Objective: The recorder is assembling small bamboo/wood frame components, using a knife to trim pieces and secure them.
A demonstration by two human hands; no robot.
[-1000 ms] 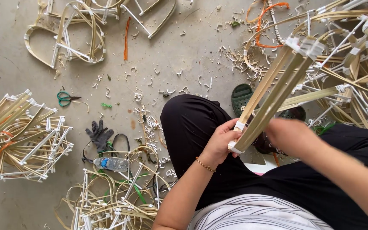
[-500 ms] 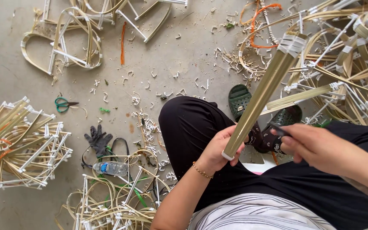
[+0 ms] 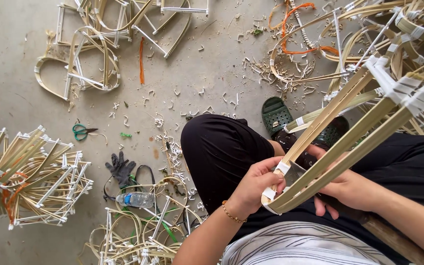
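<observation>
I sit on a concrete floor in black trousers. My left hand (image 3: 255, 185) grips the lower, white-taped end of a long bamboo strip frame (image 3: 342, 147) that slants up to the right across my lap. My right hand (image 3: 353, 190) sits under the frame, closed on a knife with a wooden handle (image 3: 393, 238). The knife's grey blade (image 3: 296, 172) lies between the strips close to my left fingers. A bead bracelet circles my left wrist.
Green scissors (image 3: 80, 131), a black glove (image 3: 120, 168) and a plastic water bottle (image 3: 136, 199) lie to the left. Green sandals (image 3: 276, 115) are by my knee. Taped bamboo frames are piled left (image 3: 30, 181), top (image 3: 82, 64), bottom (image 3: 138, 235) and right (image 3: 410, 39). Shavings litter the floor.
The frame has tilted lower and turned so its strips spread apart. My right hand moved from beside the frame to under it, bringing the blade to the taped end.
</observation>
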